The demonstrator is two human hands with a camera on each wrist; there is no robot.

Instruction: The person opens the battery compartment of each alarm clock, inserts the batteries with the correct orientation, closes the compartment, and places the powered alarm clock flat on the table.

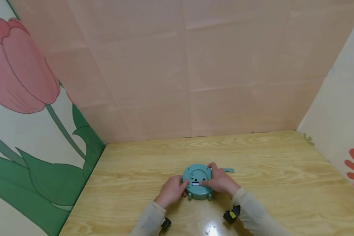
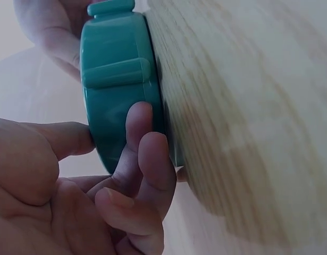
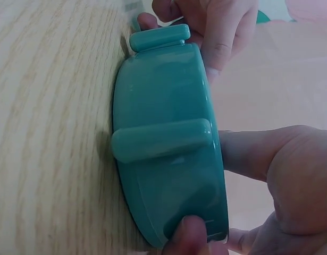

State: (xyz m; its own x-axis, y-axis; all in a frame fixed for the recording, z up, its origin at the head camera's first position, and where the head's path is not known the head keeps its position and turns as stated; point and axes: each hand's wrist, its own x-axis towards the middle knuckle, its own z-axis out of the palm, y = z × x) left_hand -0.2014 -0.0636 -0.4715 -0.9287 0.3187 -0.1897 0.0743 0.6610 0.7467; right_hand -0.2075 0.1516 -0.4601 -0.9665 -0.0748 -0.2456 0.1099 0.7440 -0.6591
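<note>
A round teal alarm clock [image 1: 198, 194] lies on the table with its back up and its two stubby feet toward me. A pale battery [image 1: 195, 184] shows in a slot in its back. My left hand [image 1: 171, 190] grips the clock's left side, thumb on the back near the slot and fingers along the rim. On the right side, my right hand [image 1: 221, 179] holds the clock, its thumb at the right end of the battery and its fingers round the edge. In the right wrist view the clock's side [image 3: 158, 95] and feet show, while the slot is hidden.
A small flat teal strip [image 1: 228, 170] lies on the wooden table [image 1: 271, 164], just beyond my right hand. A pink panel [image 1: 194, 65] stands behind the table. Walls with printed flowers rise at left and right. Dark devices are worn at both wrists.
</note>
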